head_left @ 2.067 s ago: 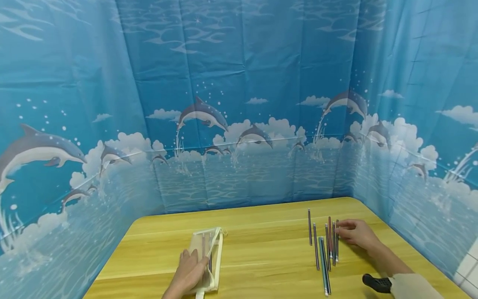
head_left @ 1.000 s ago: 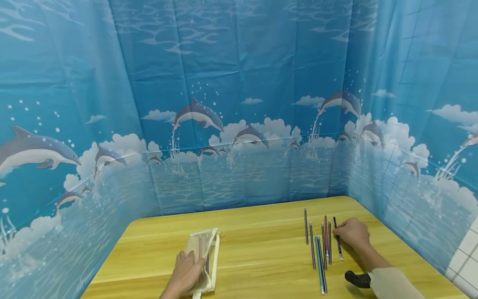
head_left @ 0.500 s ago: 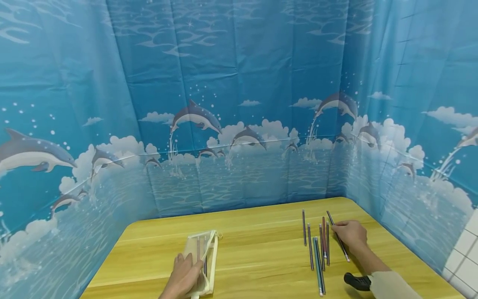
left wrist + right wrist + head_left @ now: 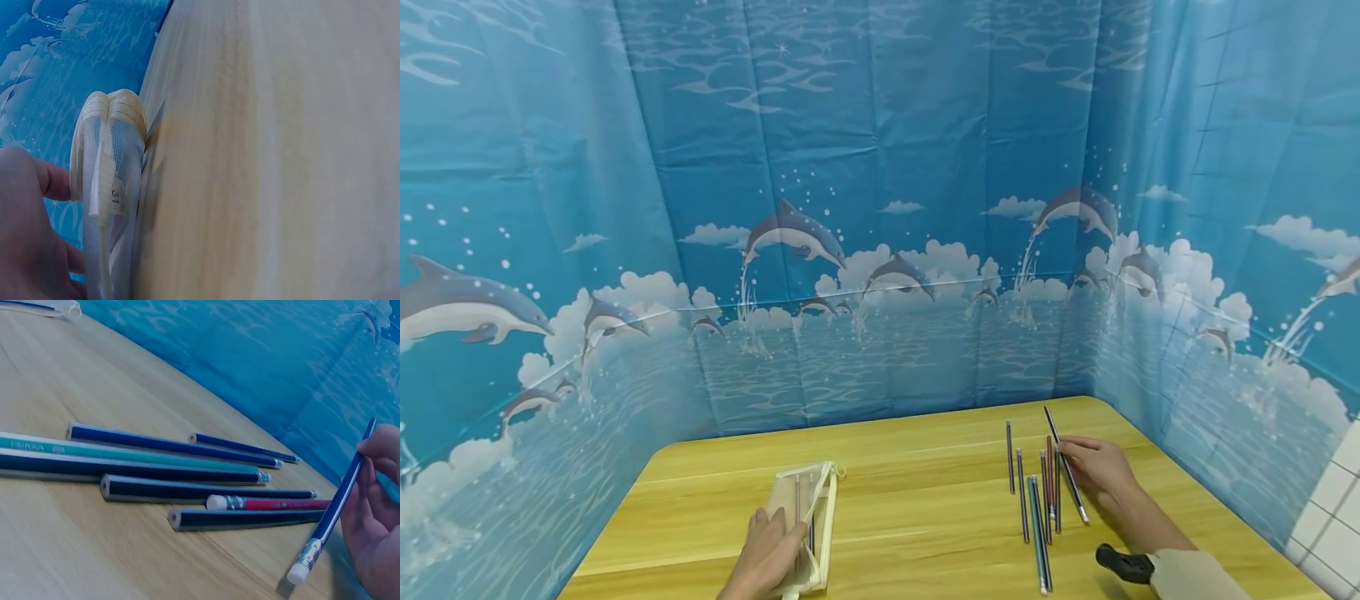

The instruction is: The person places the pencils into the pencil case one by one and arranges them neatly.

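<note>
My left hand (image 4: 769, 546) holds a pale mesh pencil case (image 4: 823, 550), its thumb at the unzipped opening. A few pencils show inside the case. In the left wrist view the case (image 4: 128, 144) appears end-on, with a small "31" tag and the fingers against one face. My right hand (image 4: 1108, 473) pinches a dark blue pencil (image 4: 337, 500) between thumb and fingers. That pencil slants, its white eraser end toward me. Just left of this hand lie a red pencil (image 4: 281, 504), a teal pencil (image 4: 125, 452) and several dark blue pencils (image 4: 1023, 496).
The yellow wood-grain table (image 4: 917, 517) carries everything. Behind it and along both sides hangs a blue curtain (image 4: 925, 358) with dolphins. A black wrist device (image 4: 1123, 565) sits by the right sleeve (image 4: 1195, 575). White tiles (image 4: 1330, 500) show at far right.
The right hand has taken the rightmost dark blue pencil from the row and drawn it right; its far end has since swung left. The left hand has stayed on the pencil case.
</note>
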Demonstrator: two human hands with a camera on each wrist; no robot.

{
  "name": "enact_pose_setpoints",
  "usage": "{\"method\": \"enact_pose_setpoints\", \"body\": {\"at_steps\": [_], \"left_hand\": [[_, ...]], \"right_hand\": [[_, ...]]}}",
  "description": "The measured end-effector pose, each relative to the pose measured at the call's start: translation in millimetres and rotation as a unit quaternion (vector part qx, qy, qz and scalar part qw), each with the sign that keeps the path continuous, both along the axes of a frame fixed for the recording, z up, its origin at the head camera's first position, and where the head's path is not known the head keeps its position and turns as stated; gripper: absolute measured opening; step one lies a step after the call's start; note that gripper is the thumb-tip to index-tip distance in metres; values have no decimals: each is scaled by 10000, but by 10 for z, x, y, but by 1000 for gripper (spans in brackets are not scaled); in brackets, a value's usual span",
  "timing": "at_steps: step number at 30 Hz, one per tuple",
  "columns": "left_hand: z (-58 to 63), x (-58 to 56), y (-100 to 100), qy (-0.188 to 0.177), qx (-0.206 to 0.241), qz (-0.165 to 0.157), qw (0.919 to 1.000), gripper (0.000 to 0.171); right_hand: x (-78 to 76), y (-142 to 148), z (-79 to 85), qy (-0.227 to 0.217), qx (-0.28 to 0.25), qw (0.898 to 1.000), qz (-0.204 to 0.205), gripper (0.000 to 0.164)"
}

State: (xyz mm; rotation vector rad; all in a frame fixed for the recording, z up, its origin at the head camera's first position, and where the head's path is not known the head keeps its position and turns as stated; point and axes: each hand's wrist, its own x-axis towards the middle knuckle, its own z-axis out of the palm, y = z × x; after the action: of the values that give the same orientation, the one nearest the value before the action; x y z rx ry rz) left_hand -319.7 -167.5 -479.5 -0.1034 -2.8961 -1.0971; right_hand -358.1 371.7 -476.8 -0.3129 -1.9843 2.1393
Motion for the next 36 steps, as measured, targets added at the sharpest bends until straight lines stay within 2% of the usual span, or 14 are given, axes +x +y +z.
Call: {"method": "enact_pose_setpoints", "body": {"at_steps": [2, 4, 8, 12, 17, 20, 25, 31, 36], "left_hand": [[-1, 2, -2, -16, 18, 11, 10000, 75], [-3, 2, -3, -30, 26, 19, 10000, 75], [-9, 4, 3, -33, 47, 9, 10000, 75], [-13, 6, 8, -14, 67, -18, 10000, 74], [-10, 6, 0, -45, 43, 9, 10000, 74], [4, 3, -7, -44, 28, 8, 10000, 74], [26, 26, -9, 12, 61, -28, 10000, 74], [14, 37, -6, -12, 49, -45, 10000, 74], [17, 38, -5, 8, 48, -22, 10000, 75]], "right_hand": [[4, -18, 9, 39, -596, 9979, 250, 11], [9, -40, 20, 79, -1010, 9937, 474, 13], [30, -96, 46, 132, -1202, 9896, 784, 16], [37, -182, 83, 125, -1099, 9888, 1006, 13], [-18, -296, 129, 131, -720, 9903, 1183, 14], [-55, -363, 164, 125, -570, 9902, 1265, 19], [-58, -469, 213, 203, -578, 9874, 1459, 35], [-48, -600, 253, 284, -468, 9844, 1673, 36], [-70, -757, 266, 363, -194, 9828, 1800, 43]]}}
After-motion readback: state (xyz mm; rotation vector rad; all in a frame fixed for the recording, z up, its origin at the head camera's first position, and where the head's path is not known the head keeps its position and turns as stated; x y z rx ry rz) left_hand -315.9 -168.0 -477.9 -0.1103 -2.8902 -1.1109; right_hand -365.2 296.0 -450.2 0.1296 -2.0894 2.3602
